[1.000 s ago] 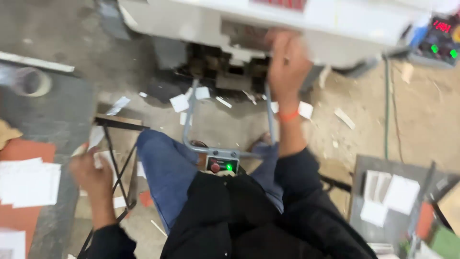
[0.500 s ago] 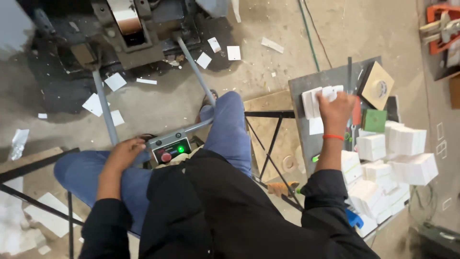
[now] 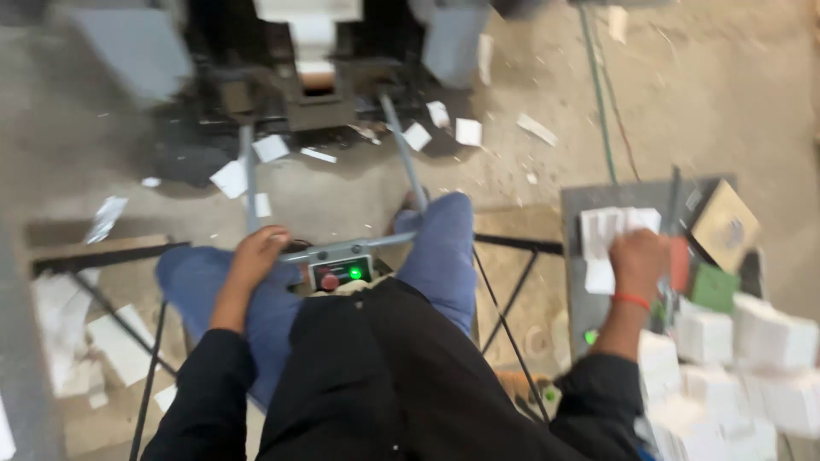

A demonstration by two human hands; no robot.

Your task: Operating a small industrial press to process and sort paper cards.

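Over a dusty concrete floor point(image 3: 530, 179) littered with white paper scraps, a seated person works between a machine and a side counter point(image 3: 581, 299).
At the right, the right hand point(image 3: 636, 265) rests on a stack of white cards point(image 3: 608, 232) on the grey counter, fingers curled over them. Nearby lie a tan square packet point(image 3: 724, 224), a green block point(image 3: 714, 287) and white boxes point(image 3: 752, 341). Left hand point(image 3: 258, 256) rests, fingers bent, just beside a control box point(image 3: 342, 273) with red and green buttons.

Single head view, worn by a seated person: looked steeply down over lap and knees to the floor point(image 3: 342, 196), machine point(image 3: 307, 77) at top edge, side table point(image 3: 589, 316) at right; close, blurred.
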